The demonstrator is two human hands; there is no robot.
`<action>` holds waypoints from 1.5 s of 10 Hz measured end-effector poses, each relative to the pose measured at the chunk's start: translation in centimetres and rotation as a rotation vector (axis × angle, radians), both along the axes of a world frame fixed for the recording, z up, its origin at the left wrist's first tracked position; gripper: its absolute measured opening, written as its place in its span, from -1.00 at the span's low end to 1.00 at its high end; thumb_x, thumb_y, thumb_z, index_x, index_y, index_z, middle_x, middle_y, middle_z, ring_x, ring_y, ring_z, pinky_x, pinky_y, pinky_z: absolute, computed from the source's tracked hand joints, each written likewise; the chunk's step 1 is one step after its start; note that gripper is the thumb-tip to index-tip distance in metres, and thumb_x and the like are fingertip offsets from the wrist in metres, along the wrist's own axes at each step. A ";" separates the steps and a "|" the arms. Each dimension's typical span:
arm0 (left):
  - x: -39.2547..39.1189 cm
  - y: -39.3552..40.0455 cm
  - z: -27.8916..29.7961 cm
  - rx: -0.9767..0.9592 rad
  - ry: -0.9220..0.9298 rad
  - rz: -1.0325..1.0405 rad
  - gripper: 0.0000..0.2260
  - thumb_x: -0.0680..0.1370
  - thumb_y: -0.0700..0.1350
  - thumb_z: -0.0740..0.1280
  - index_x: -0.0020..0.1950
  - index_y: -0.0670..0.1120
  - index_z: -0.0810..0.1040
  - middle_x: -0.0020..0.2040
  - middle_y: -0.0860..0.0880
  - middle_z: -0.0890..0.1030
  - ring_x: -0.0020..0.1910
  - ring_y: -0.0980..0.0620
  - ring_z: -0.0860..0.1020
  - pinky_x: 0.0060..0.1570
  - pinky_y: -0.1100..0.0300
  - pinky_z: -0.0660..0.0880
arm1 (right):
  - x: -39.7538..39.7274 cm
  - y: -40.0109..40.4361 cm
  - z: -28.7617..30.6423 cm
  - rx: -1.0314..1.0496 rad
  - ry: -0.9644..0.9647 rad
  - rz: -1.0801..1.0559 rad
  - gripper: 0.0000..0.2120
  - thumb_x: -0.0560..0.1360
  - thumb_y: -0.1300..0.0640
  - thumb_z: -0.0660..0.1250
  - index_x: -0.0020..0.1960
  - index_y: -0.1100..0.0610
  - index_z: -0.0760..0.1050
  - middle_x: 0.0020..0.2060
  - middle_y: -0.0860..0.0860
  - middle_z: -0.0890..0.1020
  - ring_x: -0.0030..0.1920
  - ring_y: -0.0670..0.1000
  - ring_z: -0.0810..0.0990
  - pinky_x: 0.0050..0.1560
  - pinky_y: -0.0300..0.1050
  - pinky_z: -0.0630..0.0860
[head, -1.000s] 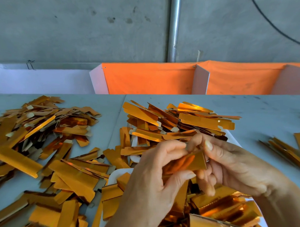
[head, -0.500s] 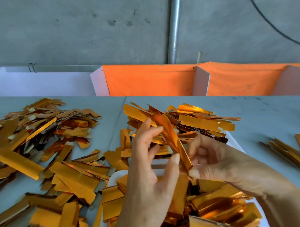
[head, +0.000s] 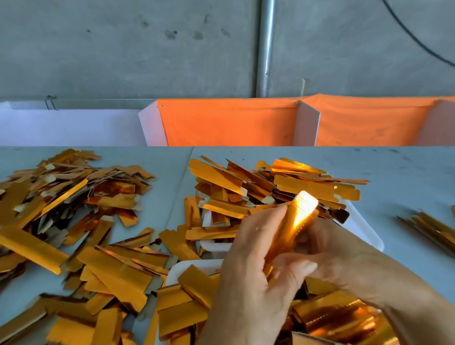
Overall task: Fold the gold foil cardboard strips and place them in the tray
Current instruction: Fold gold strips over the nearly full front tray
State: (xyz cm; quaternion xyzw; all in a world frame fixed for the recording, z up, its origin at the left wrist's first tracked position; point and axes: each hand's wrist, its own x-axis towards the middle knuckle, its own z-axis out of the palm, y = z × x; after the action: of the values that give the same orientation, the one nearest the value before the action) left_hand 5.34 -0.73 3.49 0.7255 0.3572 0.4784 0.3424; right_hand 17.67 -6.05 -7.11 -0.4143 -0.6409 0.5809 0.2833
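Table (head: 401, 171) in front of a wall (head: 113, 47), loose pile of strips (head: 54, 204) on its left side, tray (head: 362, 227) at centre heaped with strips (head: 286, 180), small bundle (head: 440, 232) at far right, both hands near the front, left hand (head: 245, 269) and right hand (head: 335, 256) holding one strip (head: 297, 221) above the tray, partition panels (head: 227, 123) behind the table.

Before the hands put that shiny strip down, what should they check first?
1. Both hands hold the strip: ok, left hand and right hand grip it.
2. Fold finished: cannot tell, the strip is blurred.
3. Tray within reach: ok, it lies just beyond the hands.
4. Room in the tray: cannot tell, a heap of strips covers most of it.
5. Unfolded pile kept apart: ok, it lies off to the left.
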 end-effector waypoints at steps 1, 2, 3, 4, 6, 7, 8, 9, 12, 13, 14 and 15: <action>-0.8 0.0 -0.8 0.032 0.036 0.013 -0.57 0.50 0.14 0.26 0.36 0.29 0.30 0.22 0.39 0.29 0.31 0.34 0.29 0.17 0.46 0.36 | 3.5 1.4 0.2 0.158 0.083 -0.067 -0.64 0.31 0.02 0.50 0.09 -0.01 0.57 -0.07 0.03 0.64 -0.17 0.02 0.64 -0.22 -0.13 0.59; -1.7 0.6 -1.4 -0.013 0.049 0.016 -0.60 0.52 0.15 0.21 0.36 0.28 0.33 0.16 0.35 0.36 0.26 0.30 0.36 0.16 0.43 0.37 | 4.4 6.6 8.9 0.040 0.196 0.018 -0.67 0.36 0.09 0.43 0.12 0.03 0.57 -0.16 0.05 0.64 -0.21 0.06 0.64 -0.25 -0.17 0.58; -2.0 0.4 -0.9 -0.165 -0.010 -0.072 -0.64 0.54 0.17 0.18 0.35 0.29 0.35 0.10 0.28 0.45 0.10 0.26 0.50 0.08 0.37 0.45 | 7.0 7.2 12.3 0.150 0.313 -0.063 -0.58 0.33 0.01 0.50 0.17 0.02 0.58 -0.03 0.04 0.64 -0.20 0.03 0.62 -0.33 -0.22 0.53; -2.0 0.4 -0.7 -0.257 0.021 -0.145 -0.62 0.52 0.21 0.19 0.34 0.27 0.38 0.08 0.26 0.47 -0.06 0.25 0.55 -0.06 0.39 0.45 | 7.9 7.7 12.6 0.224 0.335 -0.084 -0.50 0.27 -0.11 0.57 0.12 0.11 0.62 -0.08 0.10 0.64 -0.23 -0.03 0.60 -0.36 -0.24 0.50; -1.9 0.5 -0.3 -0.308 0.022 -0.246 -0.59 0.49 0.20 0.19 0.32 0.17 0.48 -0.07 0.21 0.47 -0.26 0.22 0.50 -0.20 0.39 0.40 | 6.6 7.8 12.6 0.262 0.338 -0.012 -0.62 0.35 -0.05 0.53 0.08 0.10 0.62 -0.06 0.07 0.65 -0.30 -0.10 0.58 -0.34 -0.26 0.49; -1.9 0.6 -0.3 -0.317 0.044 -0.257 -0.60 0.47 0.20 0.18 0.29 0.19 0.50 -0.10 0.22 0.49 -0.23 0.20 0.54 -0.15 0.31 0.47 | 6.2 7.5 12.9 0.290 0.315 0.025 -0.74 0.39 -0.02 0.50 -0.08 0.15 0.62 -0.18 0.12 0.60 -0.30 -0.07 0.56 -0.36 -0.24 0.48; -2.1 0.6 -0.7 -0.240 0.033 -0.197 -0.62 0.48 0.22 0.20 0.30 0.27 0.44 0.07 0.28 0.55 0.05 0.28 0.54 0.04 0.36 0.46 | 6.0 7.5 13.1 0.299 0.278 -0.069 -0.66 0.34 -0.10 0.52 -0.17 0.17 0.58 -0.30 0.09 0.57 -0.39 -0.04 0.51 -0.39 -0.23 0.46; -2.1 0.4 -0.8 -0.156 0.028 -0.133 -0.63 0.45 0.24 0.28 0.26 0.38 0.40 0.13 0.29 0.55 0.15 0.29 0.51 0.07 0.41 0.45 | 6.0 7.6 13.0 0.295 0.267 -0.160 -0.62 0.28 -0.15 0.55 -0.21 0.14 0.57 -0.39 0.06 0.55 -0.46 -0.03 0.48 -0.42 -0.25 0.45; -1.2 -0.1 -1.4 0.134 0.252 0.179 -0.40 0.39 0.35 0.19 0.41 0.32 0.17 0.11 0.52 0.43 0.09 0.49 0.39 0.08 0.55 0.38 | 5.8 7.8 13.2 0.301 0.289 -0.210 -0.56 0.22 -0.12 0.59 -0.12 0.14 0.53 -0.43 0.07 0.54 -0.51 0.02 0.50 -0.46 -0.25 0.48; -1.0 -0.1 -1.6 0.202 0.298 0.218 -0.46 0.48 0.31 0.17 0.44 0.23 0.24 0.25 0.28 0.48 0.14 0.36 0.40 0.12 0.50 0.37 | 5.9 7.7 13.2 0.323 0.292 -0.185 -0.58 0.27 -0.10 0.57 -0.11 0.16 0.52 -0.42 0.08 0.54 -0.50 0.04 0.51 -0.44 -0.25 0.49; -1.0 0.0 -1.5 0.208 0.303 0.227 -0.50 0.51 0.25 0.16 0.45 0.21 0.26 0.29 0.26 0.47 0.23 0.29 0.42 0.19 0.41 0.41 | 6.1 7.6 13.4 0.330 0.289 -0.168 -0.57 0.30 -0.10 0.55 -0.09 0.20 0.50 -0.40 0.10 0.54 -0.47 0.06 0.53 -0.41 -0.22 0.50; -1.1 0.1 -1.4 0.211 0.281 0.222 -0.55 0.52 0.19 0.20 0.42 0.21 0.32 0.28 0.27 0.48 0.23 0.31 0.43 0.18 0.39 0.43 | 6.3 7.5 13.4 0.327 0.282 -0.139 -0.57 0.32 -0.08 0.55 -0.06 0.21 0.50 -0.34 0.17 0.57 -0.45 0.09 0.55 -0.37 -0.19 0.53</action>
State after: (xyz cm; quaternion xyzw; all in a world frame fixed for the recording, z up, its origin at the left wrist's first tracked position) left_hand 4.28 -0.62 2.06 0.7732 0.4272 0.4420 0.1562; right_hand 23.96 1.45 6.31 -0.3208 -0.6506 0.5003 0.4728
